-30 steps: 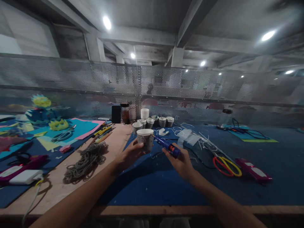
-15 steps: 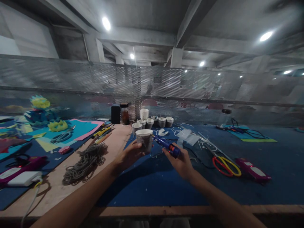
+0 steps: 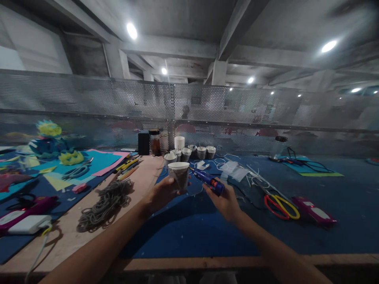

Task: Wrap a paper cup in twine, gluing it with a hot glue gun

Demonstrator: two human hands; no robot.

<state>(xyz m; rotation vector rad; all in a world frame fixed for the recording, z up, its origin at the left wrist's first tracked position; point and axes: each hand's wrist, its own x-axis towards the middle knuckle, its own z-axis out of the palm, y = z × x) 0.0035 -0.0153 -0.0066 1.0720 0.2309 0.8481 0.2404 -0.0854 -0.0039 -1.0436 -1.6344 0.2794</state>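
Observation:
My left hand [image 3: 164, 193] is closed round a paper cup [image 3: 179, 176] with a white rim and a grey, cord-like covering on its side. In my right hand [image 3: 223, 199] is a blue glue gun [image 3: 211, 182], its tip pointing left at the cup's upper side. Whether the tip touches the cup I cannot tell. Both hands are raised over the blue mat [image 3: 189, 236]. Behind the held cup stand several similar grey-sided cups [image 3: 186, 154] and a white stack of cups [image 3: 179, 142].
Grey cord [image 3: 105, 207] lies in a heap on the left. Scissors with red and yellow handles [image 3: 281, 207] and a purple power strip [image 3: 315, 212] are at the right. A jar with dark contents [image 3: 154, 142] stands by the mesh panel. Blue-handled scissors [image 3: 76, 171] rest on coloured paper.
The cup has turned slightly in my left hand, and the glue gun stays close to its rim. Otherwise the view has shifted only a little.

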